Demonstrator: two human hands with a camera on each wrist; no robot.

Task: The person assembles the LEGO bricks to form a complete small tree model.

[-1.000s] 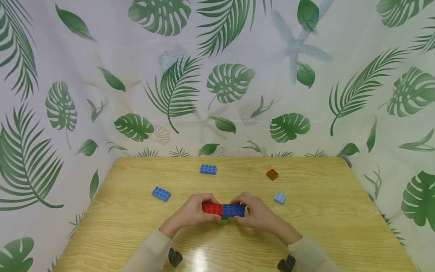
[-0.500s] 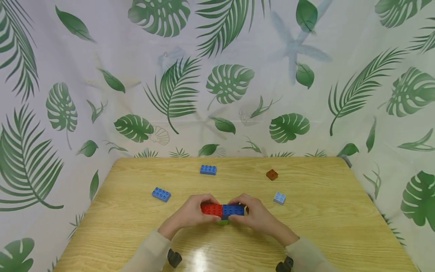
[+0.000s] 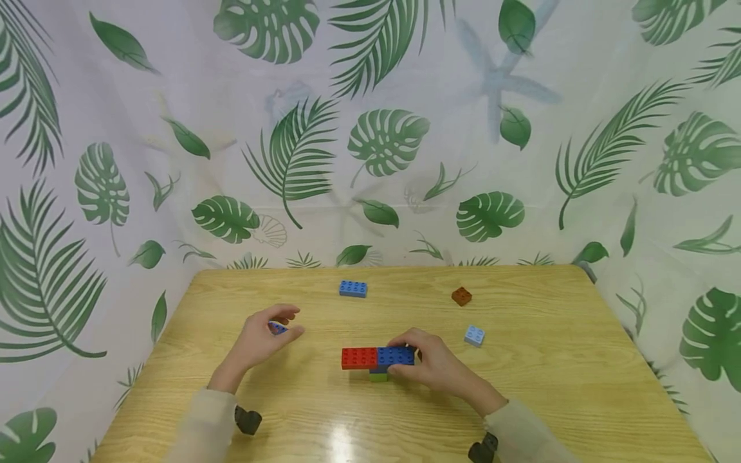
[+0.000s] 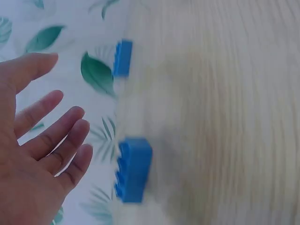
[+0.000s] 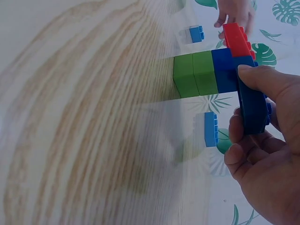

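Note:
My right hand (image 3: 434,366) pinches a long dark blue brick (image 3: 397,355) between thumb and fingers. That brick and a red brick (image 3: 359,357) lie end to end on top of a small stack, the red one jutting out to the left. Below them, the right wrist view shows a smaller blue brick (image 5: 224,71) over two green bricks (image 5: 194,75), with the lowest at the table. My left hand (image 3: 255,341) hovers over a blue eight-stud brick (image 4: 135,171), its fingers relaxed and apart from it. In the head view that hand partly hides the brick.
Another blue eight-stud brick (image 3: 353,289) lies near the table's back edge. To the right are a brown brick (image 3: 461,296) and a light blue brick (image 3: 475,335). A leaf-patterned curtain (image 3: 370,193) hangs behind the wooden table (image 3: 521,386).
My left hand has let go of the red brick and moved left to the blue brick there. My right hand keeps its hold on the dark blue brick.

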